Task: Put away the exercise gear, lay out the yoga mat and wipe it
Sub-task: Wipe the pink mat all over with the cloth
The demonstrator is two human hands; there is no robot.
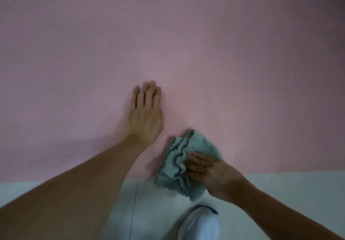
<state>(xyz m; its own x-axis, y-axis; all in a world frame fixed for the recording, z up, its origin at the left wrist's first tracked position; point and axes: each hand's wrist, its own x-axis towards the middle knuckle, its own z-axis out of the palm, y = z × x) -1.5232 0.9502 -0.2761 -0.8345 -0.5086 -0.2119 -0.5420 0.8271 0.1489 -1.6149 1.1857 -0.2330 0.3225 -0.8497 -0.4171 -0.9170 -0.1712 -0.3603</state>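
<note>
A pink ribbed yoga mat (pixel 186 43) lies unrolled and flat, filling most of the view. My left hand (pixel 146 115) rests palm down on the mat near its front edge, fingers together and flat, holding nothing. A folded grey-green cloth (pixel 179 157) with wavy edges lies across the mat's front edge, partly on the mat and partly on the floor. My right hand (pixel 211 174) lies on the cloth's right side, fingers pressing it down.
Pale tiled floor (pixel 280 187) runs along the mat's front edge, with a thin grout line (pixel 134 198). A white shoe tip (pixel 200 223) with a blue detail shows at the bottom, just below the cloth.
</note>
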